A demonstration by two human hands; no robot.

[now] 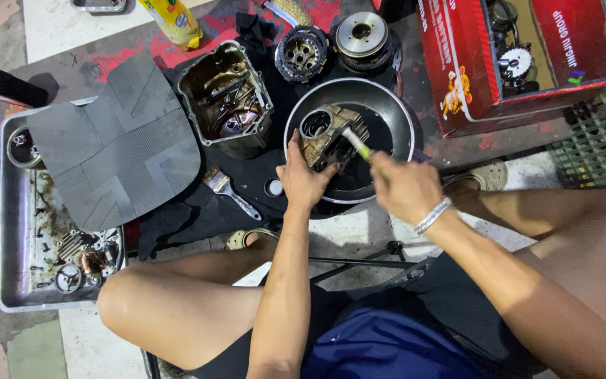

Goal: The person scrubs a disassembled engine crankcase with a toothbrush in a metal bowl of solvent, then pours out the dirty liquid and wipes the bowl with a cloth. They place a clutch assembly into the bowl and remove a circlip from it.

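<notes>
One red cardboard box (457, 63) (open-topped) sits beyond right hand (405, 188).

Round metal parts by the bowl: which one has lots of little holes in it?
The left disc, the dark one with a ring of holes. The right disc is shinier, with one middle hole.

A large red cardboard box (520, 60) stands open at the upper right on the floor (57, 28). Its near flap and side wall are glossy red with white lettering, a small colourful printed figure towards the left end and a small multicoloured mark near the right end. The bare brown inside holds dark metal parts.

At the top edge, left of centre, lies a yellow plastic bottle (174, 21), tilted, its wrap-round label mostly yellow with patches of red and green. Its top is cut off by the picture's edge.
</notes>
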